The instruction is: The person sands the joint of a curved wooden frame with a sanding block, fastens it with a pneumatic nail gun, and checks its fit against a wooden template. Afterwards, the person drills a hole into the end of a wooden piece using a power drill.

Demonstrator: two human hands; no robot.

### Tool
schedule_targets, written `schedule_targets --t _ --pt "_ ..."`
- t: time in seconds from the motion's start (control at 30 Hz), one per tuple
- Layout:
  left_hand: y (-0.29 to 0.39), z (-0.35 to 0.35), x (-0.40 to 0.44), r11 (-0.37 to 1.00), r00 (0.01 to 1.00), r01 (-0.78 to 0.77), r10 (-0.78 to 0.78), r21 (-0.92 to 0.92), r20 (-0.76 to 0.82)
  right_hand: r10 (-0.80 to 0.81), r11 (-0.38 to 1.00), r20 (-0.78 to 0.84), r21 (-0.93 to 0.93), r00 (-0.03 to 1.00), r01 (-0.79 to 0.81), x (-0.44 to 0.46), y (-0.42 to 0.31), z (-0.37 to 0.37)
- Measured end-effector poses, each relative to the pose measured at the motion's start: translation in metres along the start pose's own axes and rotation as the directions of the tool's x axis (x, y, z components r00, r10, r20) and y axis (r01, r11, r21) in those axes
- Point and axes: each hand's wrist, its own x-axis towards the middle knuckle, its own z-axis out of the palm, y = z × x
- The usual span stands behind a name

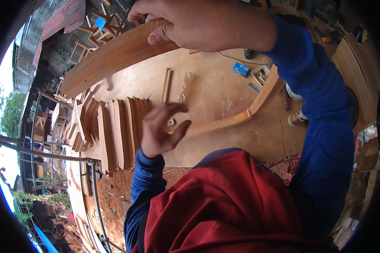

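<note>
My right hand (207, 26) grips the end of a curved wooden plank (109, 63), thumb on its near face. The plank is raised over the workbench (213, 95) and reaches out to the left, with rough saw marks along its upper edge. My left hand (160, 131) hovers over the bench, thumb and fingers apart with nothing between them. Just left of it stands a row of similar curved wooden pieces (119, 135). A bent wooden piece (228, 121) lies across the bench to its right, its left end near the hand.
On the bench lie a narrow wooden strip (166, 85), a clear plastic packet (185, 87), a blue block (240, 70) and a small box of thin sticks (262, 75). A metal pole (96, 198) stands at lower left. Wooden frames (103, 31) are piled beyond.
</note>
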Motion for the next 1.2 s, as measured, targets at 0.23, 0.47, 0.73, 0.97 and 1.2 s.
schedule_targets --t 0.23,0.47,0.73,0.97,1.2 --pt "0.035 -0.122 0.109 0.489 0.980 -0.145 0.189 0.860 0.058 0.041 0.999 0.144 -0.019 0.989 -0.039 0.017 -0.003 0.001" --pt "0.028 -0.124 0.112 0.552 0.998 -0.037 -0.021 0.833 0.058 -0.309 0.800 -0.437 -0.599 0.844 -0.017 -0.045 0.016 0.039" --pt "0.023 -0.105 0.113 0.571 0.990 -0.127 0.025 0.811 0.138 0.230 0.969 -0.973 0.225 0.034 -0.105 -0.287 0.059 0.150" --pt "0.028 -0.100 0.113 0.558 0.986 -0.158 0.040 0.815 0.164 0.705 0.647 -0.699 0.560 0.124 -0.517 -0.306 0.104 0.304" --pt "0.027 -0.111 0.106 0.537 0.990 -0.139 0.066 0.832 0.123 0.624 0.648 -0.781 0.528 -0.015 -0.549 -0.290 0.149 0.324"
